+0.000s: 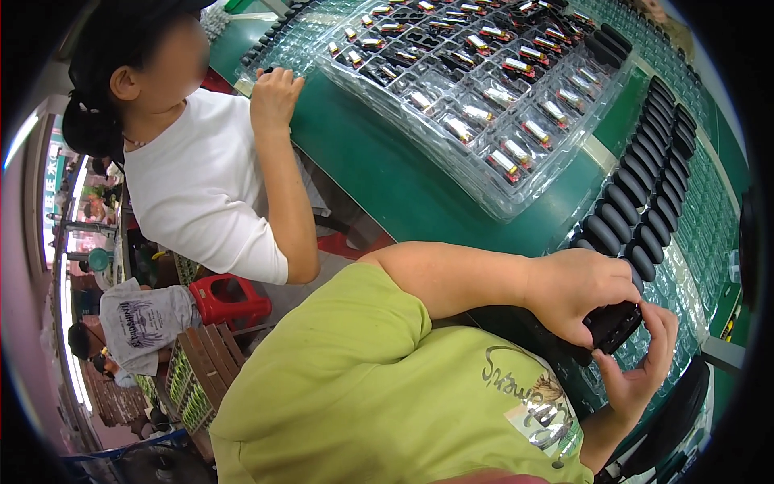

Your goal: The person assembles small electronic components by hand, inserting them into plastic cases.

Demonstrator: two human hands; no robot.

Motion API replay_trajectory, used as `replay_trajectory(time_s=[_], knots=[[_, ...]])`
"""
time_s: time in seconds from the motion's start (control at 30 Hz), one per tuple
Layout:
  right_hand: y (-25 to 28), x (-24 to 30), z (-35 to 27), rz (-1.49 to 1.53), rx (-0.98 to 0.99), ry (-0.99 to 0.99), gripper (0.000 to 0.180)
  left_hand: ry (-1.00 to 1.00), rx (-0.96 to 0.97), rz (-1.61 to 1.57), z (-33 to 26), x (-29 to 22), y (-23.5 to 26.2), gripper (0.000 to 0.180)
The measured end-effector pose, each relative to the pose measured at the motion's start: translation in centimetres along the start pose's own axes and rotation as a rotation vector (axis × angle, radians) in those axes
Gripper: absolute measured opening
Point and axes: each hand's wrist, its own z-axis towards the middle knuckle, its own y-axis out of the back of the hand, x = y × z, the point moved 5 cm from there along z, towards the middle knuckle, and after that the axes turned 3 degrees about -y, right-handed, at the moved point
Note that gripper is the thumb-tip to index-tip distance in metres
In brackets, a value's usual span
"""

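Green bench (387, 173) is being worked over; a small black case (613, 325) is being pinched between left hand (576, 294) and right hand (641, 363) at its near edge.

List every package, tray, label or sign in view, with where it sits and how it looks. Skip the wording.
Clear plastic blister tray: on the green table, upper centre; gridded pockets hold small silver-and-red parts.
Small black case: between the left hand and right hand; dark, boxy.
Black oval cases: double row running up the table's right side.
Red stool: on the floor, left.
Signs and screens: none legible.
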Motion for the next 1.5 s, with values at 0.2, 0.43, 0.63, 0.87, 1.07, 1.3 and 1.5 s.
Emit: replay_trajectory(time_s=[0.2, 0.43, 0.63, 0.87, 1.07, 1.3, 1.5], knots=[[-0.2, 0.1, 0.1, 0.008, 0.004, -0.006, 0.073, 0.010, 0.012, -0.005, -0.2, 0.1, 0.0, 0.069], [0.0, -0.5, -0.8, 0.015, 0.009, -0.011, 0.076, -0.048, -0.038, 0.011, -0.1, 0.0, -0.4, 0.064], [0.0, -1.0, -0.9, 0.025, 0.044, 0.004, 0.078, -0.054, -0.062, 0.025, -0.3, 0.2, -0.6, 0.067], [0.0, -1.3, -0.8, 0.013, 0.066, -0.003, 0.076, -0.027, -0.048, 0.009, -0.2, 0.2, -0.5, 0.067], [-0.1, -1.4, -0.6, 0.019, 0.081, -0.023, 0.076, -0.011, -0.037, 0.014, -0.3, 0.3, -0.4, 0.065], [0.4, -1.5, -1.3, 0.024, 0.047, 0.024, 0.074, -0.022, -0.061, -0.038, -0.2, 0.0, -0.9, 0.070], [0.2, -1.8, -1.1, 0.049, 0.059, 0.025, 0.075, 0.022, -0.020, -0.029, -0.1, 0.1, -0.7, 0.068]])
